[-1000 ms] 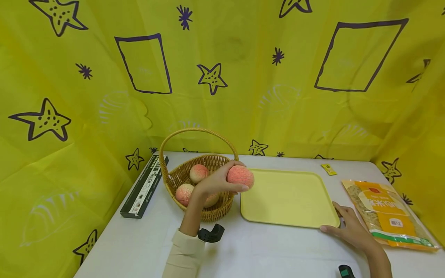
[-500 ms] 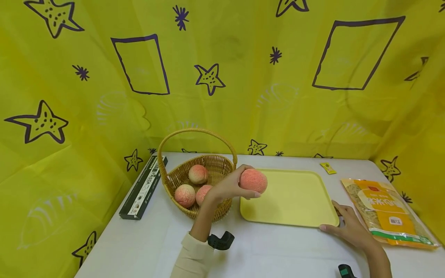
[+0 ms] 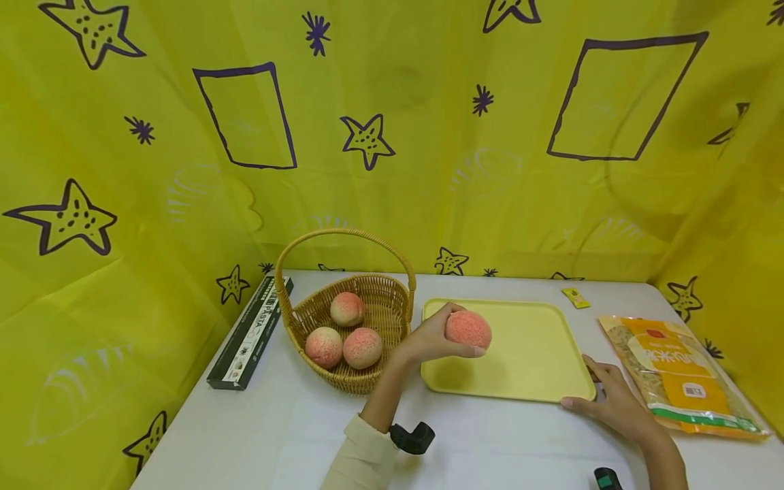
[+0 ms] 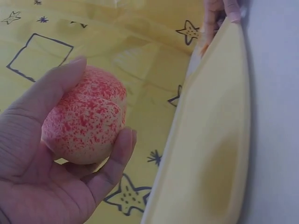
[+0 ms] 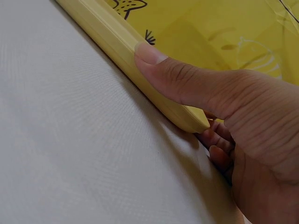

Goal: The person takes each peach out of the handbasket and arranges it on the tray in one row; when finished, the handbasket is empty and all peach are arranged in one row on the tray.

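My left hand (image 3: 437, 337) grips a pink speckled peach (image 3: 469, 330), thumb on one side and fingers on the other. It is held above the left part of a yellow tray (image 3: 527, 367), apart from its surface; a shadow falls below. The left wrist view shows the peach (image 4: 88, 116) close up in the hand (image 4: 51, 168). At the tray's near right corner, my right hand (image 3: 615, 401) holds the rim. In the right wrist view the thumb lies on the tray's edge (image 5: 107, 51), with the fingers curled by the corner and partly hidden.
Left of the tray stands a wicker basket (image 3: 392, 309) with a tall handle and three peaches (image 3: 363, 348) inside. A dark pasta box (image 3: 251, 333) lies farther left. On the right are a yellow sachet (image 3: 576, 297) and a grain bag (image 3: 680, 374). A patterned yellow curtain (image 3: 416, 204) surrounds the table.
My left hand has carried the peach rightward from over the basket's right side to over the tray. The basket's peaches are now uncovered. My right hand stays at the tray's corner.
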`<state>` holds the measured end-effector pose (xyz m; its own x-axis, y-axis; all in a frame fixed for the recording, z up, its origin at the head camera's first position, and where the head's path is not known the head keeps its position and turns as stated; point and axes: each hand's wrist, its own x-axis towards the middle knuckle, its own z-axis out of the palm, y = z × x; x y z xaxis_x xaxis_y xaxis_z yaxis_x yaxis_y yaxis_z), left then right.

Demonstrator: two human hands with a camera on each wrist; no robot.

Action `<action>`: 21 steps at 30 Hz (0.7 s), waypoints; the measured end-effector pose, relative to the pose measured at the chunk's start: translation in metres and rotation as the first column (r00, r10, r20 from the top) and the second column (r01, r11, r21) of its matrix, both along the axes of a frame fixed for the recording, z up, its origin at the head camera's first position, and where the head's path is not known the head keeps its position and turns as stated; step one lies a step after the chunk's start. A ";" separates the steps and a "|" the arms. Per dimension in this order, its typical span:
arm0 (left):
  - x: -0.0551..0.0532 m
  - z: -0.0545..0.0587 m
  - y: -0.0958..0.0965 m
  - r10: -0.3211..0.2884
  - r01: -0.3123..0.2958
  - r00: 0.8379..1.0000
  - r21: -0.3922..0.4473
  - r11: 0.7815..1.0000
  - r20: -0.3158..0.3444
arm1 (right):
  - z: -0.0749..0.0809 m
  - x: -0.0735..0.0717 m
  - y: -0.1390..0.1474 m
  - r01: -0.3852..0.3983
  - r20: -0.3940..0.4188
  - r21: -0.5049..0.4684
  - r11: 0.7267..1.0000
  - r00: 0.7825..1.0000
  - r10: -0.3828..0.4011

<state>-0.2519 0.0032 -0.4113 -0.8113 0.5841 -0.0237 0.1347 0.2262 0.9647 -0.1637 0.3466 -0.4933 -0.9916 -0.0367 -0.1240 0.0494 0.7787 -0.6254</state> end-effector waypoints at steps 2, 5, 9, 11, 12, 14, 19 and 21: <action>0.000 -0.006 0.005 0.003 -0.004 1.000 0.009 1.000 0.021 | 0.000 0.000 0.000 0.000 -0.002 -0.002 1.000 1.000 0.000; -0.001 -0.014 0.012 0.007 -0.010 0.998 0.043 0.999 0.063 | 0.000 0.000 0.000 0.005 0.007 -0.005 1.000 1.000 -0.005; -0.001 -0.024 0.021 0.016 -0.030 0.992 0.108 0.994 0.127 | -0.001 0.001 -0.001 0.015 0.025 -0.007 1.000 1.000 -0.015; -0.002 -0.028 0.023 0.021 -0.040 0.989 0.133 0.990 0.145 | -0.001 0.001 -0.001 0.015 0.025 -0.006 1.000 1.000 -0.015; -0.002 -0.030 0.024 0.022 -0.044 0.988 0.144 0.989 0.156 | -0.002 0.001 -0.002 0.015 0.022 -0.005 1.000 1.000 -0.015; -0.003 -0.033 0.026 0.019 -0.048 0.984 0.160 0.986 0.178 | -0.002 0.002 -0.002 0.013 0.015 -0.006 1.000 1.000 -0.012; -0.004 -0.036 0.028 -0.001 -0.034 0.980 0.173 0.984 0.199 | -0.002 0.002 -0.002 0.011 0.001 -0.010 1.000 1.000 -0.011; -0.004 -0.038 0.029 -0.015 -0.020 0.981 0.177 0.984 0.191 | -0.001 0.002 -0.001 0.017 0.005 -0.008 1.000 1.000 -0.017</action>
<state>-0.2562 0.0327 -0.4492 -0.8033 0.5910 -0.0742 -0.0560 0.0491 0.9972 -0.1621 0.3453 -0.4941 -0.9915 -0.0212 -0.1286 0.0653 0.7729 -0.6312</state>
